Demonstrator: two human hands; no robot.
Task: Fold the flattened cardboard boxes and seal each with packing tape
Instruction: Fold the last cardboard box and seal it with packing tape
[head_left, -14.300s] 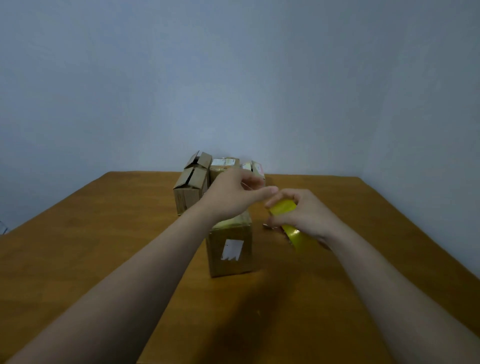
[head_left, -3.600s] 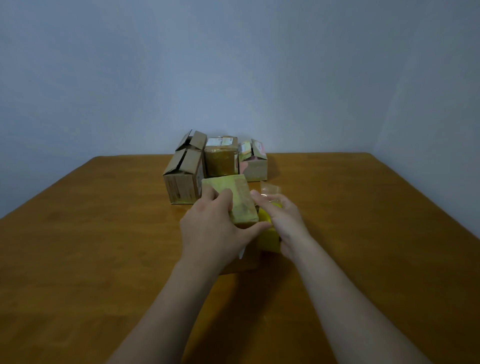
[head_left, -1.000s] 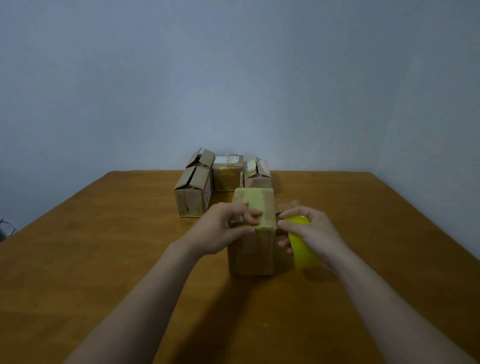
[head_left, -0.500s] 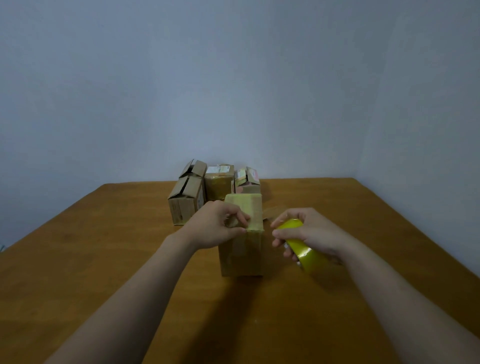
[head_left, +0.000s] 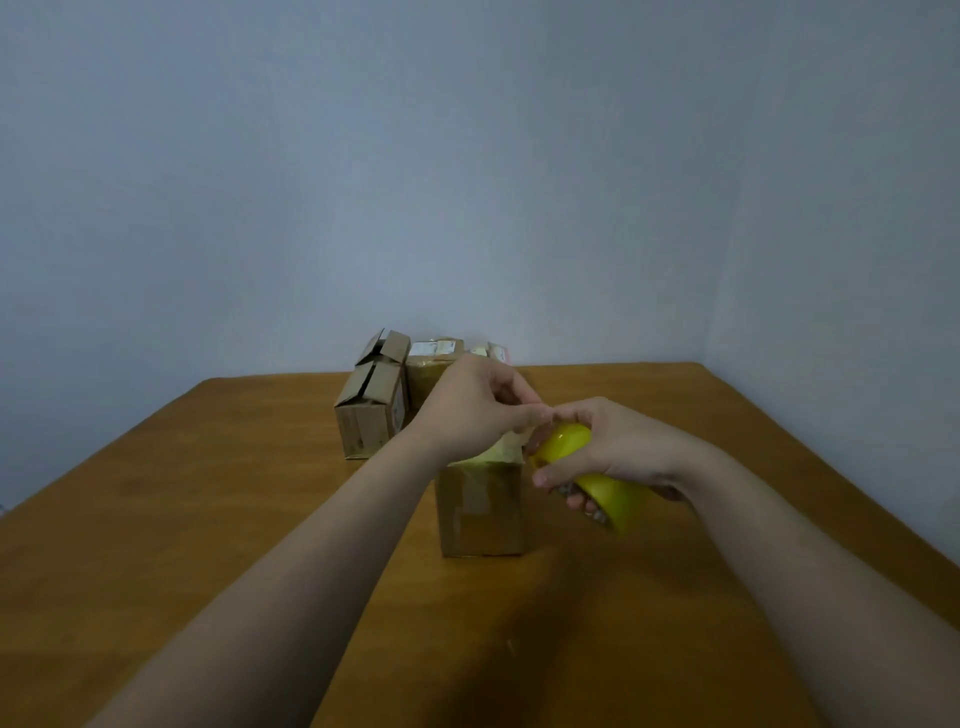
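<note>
Head view: the wooden table fills the lower half of my feed. A cluster of cardboard boxes sits at its far edge against the wall. One has its flaps open, and beside it are a taped box and a third box, which is mostly hidden behind the hands. The box being sealed stands upright at mid-table, directly under both hands, and its top already looks yellowish with tape.

My worry is that nothing is holding this box down. Neither hand seems to be pressing on it, so a hard pull on the tape roll could tip it or drag it sideways. A loose strip could also fold back on itself or go down crooked across the seam.

The right hand is wrapped around the yellow roll just right of the box's top edge, with the fingers curled through its core. The left hand hovers above the box top with its fingers curled. Its thumb and forefinger meet at the top of the roll, touching the right forefinger. I judge it is picking at the free end of the tape, but I can't see a strip, so I can't tell whether it holds anything.
</note>
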